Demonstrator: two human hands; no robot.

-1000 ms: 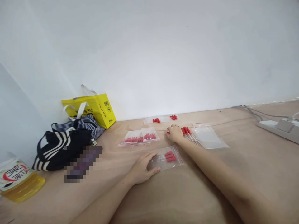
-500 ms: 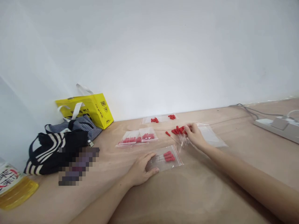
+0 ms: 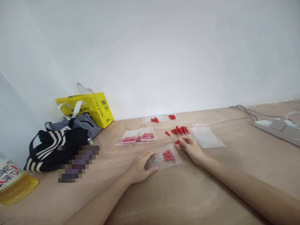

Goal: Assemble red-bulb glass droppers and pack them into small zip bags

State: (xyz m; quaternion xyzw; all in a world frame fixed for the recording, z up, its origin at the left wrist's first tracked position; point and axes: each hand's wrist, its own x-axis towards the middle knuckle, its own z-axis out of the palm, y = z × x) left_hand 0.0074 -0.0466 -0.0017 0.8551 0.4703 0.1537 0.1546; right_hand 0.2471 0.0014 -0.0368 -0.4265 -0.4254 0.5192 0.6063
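My left hand (image 3: 142,166) rests at the left end of a clear zip bag (image 3: 156,162), thumb and fingers apart against it. Inside that bag lie several droppers with red rubber bulbs (image 3: 168,155) toward its red-edged mouth. My right hand (image 3: 189,148) pinches a single dropper (image 3: 177,142), its red bulb showing at the fingertips just beyond the mouth. Its thin stem is mostly hidden. Behind this hand, a fanned pile of red-bulbed droppers (image 3: 180,129) lies on the table, with one dropper (image 3: 167,133) slightly apart at the left.
Filled zip bags (image 3: 126,139) overlap to the left. Farther back lie more red-bulbed items (image 3: 154,120) on clear plastic. Flat bags (image 3: 206,136) are at right, near a power strip (image 3: 269,128). A yellow bag (image 3: 100,109), black bag (image 3: 61,150) and bottle (image 3: 18,184) stand left.
My right hand has come back from the pile toward the zip bag, now with one dropper in its fingers. The left hand stays on the bag.
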